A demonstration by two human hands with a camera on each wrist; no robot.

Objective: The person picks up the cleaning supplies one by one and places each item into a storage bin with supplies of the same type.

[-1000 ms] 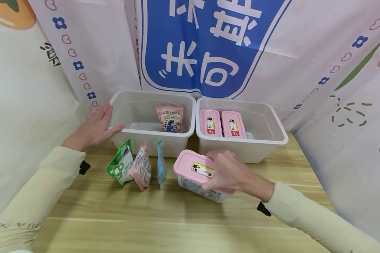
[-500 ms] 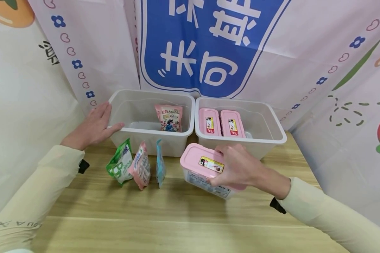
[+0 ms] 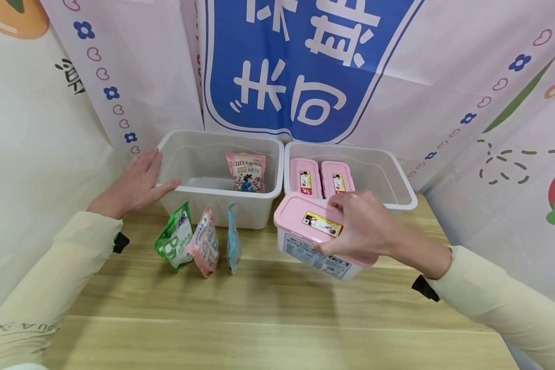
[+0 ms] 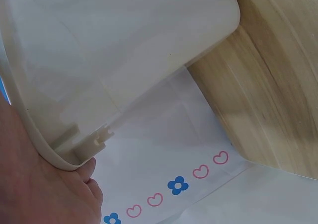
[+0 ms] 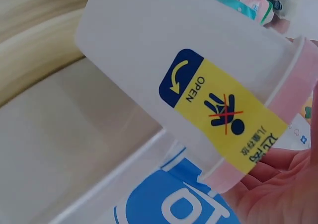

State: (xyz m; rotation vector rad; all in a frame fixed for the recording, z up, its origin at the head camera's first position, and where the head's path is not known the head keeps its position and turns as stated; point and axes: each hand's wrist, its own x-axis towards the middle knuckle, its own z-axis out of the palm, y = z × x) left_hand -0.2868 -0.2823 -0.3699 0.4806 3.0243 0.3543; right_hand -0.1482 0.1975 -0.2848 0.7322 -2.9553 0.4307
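My right hand [image 3: 374, 228] grips a plastic tub with a pink lid [image 3: 300, 216] from above, thumb on the near side. The tub is tilted and held above the table, in front of the right bin [image 3: 388, 172]; its end label [image 5: 218, 110] reads OPEN in the right wrist view. Two matching pink-lidded tubs [image 3: 305, 177] stand side by side in that bin. My left hand [image 3: 131, 185] rests on the left corner of the left bin [image 3: 213, 205], thumb over its front rim. Inside this bin is a pink printed pouch [image 3: 247, 172].
Before the left bin stand a green-and-white pouch [image 3: 176, 239], a pink pouch [image 3: 205, 244] and a blue pouch [image 3: 233, 241], upright on the wooden table [image 3: 222, 324]. Printed cloth [image 3: 398, 97] hangs right behind both bins.
My right hand has lifted the pink-lidded tub off the table and moved it right and toward the right bin. My left hand stays on the left bin's corner.
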